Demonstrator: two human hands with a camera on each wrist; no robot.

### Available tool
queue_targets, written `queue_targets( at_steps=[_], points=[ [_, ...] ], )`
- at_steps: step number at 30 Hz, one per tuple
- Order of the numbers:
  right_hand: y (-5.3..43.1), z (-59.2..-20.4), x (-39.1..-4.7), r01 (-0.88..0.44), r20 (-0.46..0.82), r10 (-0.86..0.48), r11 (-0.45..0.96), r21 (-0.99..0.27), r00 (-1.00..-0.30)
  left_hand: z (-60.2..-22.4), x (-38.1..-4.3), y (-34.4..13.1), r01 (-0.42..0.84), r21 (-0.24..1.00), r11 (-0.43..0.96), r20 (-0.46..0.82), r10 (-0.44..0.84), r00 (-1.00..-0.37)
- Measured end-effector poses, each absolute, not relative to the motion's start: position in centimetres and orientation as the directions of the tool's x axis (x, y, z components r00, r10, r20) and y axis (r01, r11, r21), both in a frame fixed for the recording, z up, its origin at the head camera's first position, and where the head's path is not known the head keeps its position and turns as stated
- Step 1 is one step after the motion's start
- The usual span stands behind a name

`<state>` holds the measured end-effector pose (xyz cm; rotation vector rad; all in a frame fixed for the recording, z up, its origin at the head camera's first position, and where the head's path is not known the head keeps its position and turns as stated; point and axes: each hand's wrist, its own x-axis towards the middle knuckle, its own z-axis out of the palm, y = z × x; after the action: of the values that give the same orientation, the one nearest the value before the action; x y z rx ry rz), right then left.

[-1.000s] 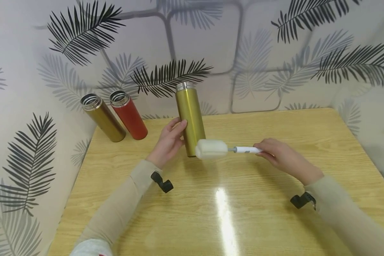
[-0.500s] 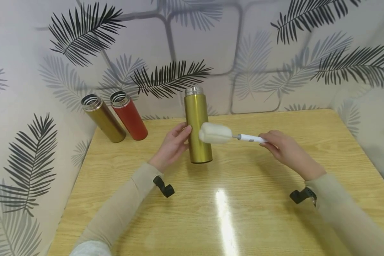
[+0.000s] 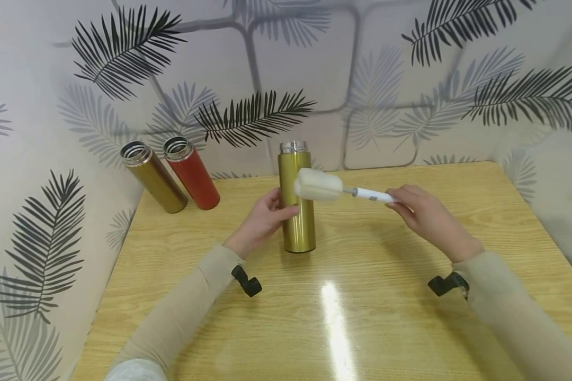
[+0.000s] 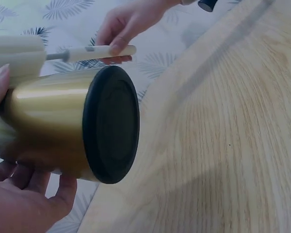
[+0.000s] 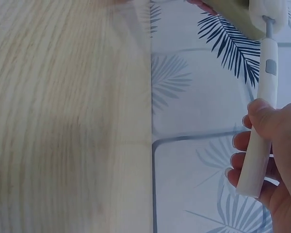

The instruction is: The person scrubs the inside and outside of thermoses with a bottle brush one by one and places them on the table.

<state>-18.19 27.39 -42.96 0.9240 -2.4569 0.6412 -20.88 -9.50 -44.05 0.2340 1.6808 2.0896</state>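
My left hand grips a tall yellow-gold thermos bottle round its middle, thumb across the front. Its steel-rimmed mouth has no lid, and it stands nearly upright. In the left wrist view its black base shows, raised off the table. My right hand holds the white handle of a bottle brush, fingers and thumb round it. The brush's cream sponge head points left and overlaps the upper part of the bottle in the head view; whether they touch, I cannot tell.
On the table's far left stand a darker gold thermos bottle and a red one, side by side and lidless. Leaf-patterned wall covering rises behind the wooden table and along its left side.
The gold thermos bottle has come right and nearer to me, turning more upright. My right hand has raised the brush, so its sponge head sits higher against the bottle. Both other bottles stay put.
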Motion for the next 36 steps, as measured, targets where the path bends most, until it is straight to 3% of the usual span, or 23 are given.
queue_targets(
  at_steps=[4, 11, 19, 36],
  points=[
    [27.1, -42.5, -18.4, -0.675, 0.564, -0.454, 0.684, -0.275, -0.690, -44.1, -20.9, -9.3, -0.217, 0.974, -0.068, -0.173, 0.400, -0.900],
    [26.8, -41.8, -18.6, -0.661, 0.590, -0.414, 0.691, -0.292, -0.693, -44.2, -20.8, -9.6, -0.165, 0.985, -0.057, -0.130, 0.394, -0.910],
    [26.9, -42.5, -18.3, -0.687, 0.567, -0.461, 0.670, -0.282, -0.683, -43.7, -20.9, -9.9, -0.149, 0.976, -0.160, -0.091, 0.318, -0.944],
    [28.5, -44.7, -17.5, -0.757, 0.493, -0.595, 0.607, -0.243, -0.635, -43.3, -21.6, -10.9, -0.114, 0.936, -0.332, -0.011, 0.298, -0.954]
  ],
)
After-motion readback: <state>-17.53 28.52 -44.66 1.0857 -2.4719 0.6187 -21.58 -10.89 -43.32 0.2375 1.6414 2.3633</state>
